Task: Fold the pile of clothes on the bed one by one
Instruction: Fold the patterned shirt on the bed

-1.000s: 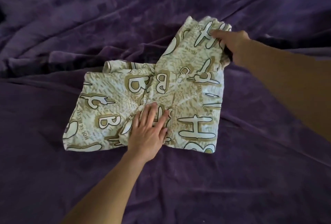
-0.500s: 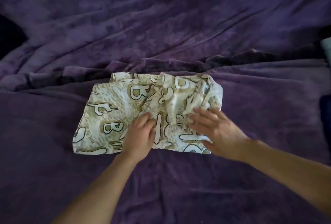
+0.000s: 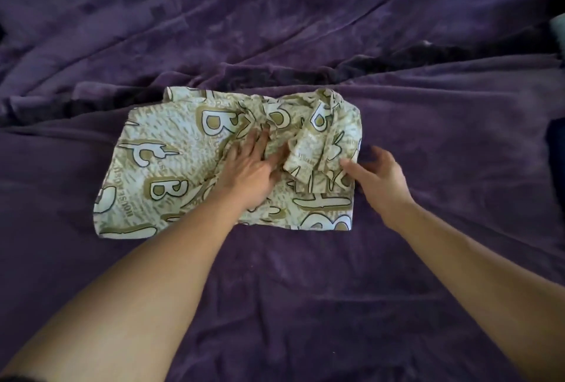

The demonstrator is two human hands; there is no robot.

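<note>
Your right hand (image 3: 382,179) has let go. A second ago it held the long end of the printed garment (image 3: 171,167) stretched out toward 1 o'clock. Half a second ago it was laying that end down, and now it sits off the cloth at the 3 o'clock edge. Its fingers (image 3: 347,164) are loosely curled and hold nothing; only a fingertip touches the edge of the cloth. Your left hand (image 3: 253,173) has crept a little toward 12 o'clock and lies flat on the middle of the garment, fingers (image 3: 256,143) straight and spread, pinning the crease rather than gripping. The garment rests on the purple bed (image 3: 305,305), just to 9 o'clock of the centre of the view, now a squat rectangle. So this fold is made, though not cleanly: the flap (image 3: 308,149) lies bunched and twisted over the 3 o'clock half, with wrinkles running in toward your left palm. To my eye you need to smooth that flap toward 3 o'clock before you fold again, or the lump will be locked inside. The rest of the pile is out of view, so I cannot judge how much is left.
</note>
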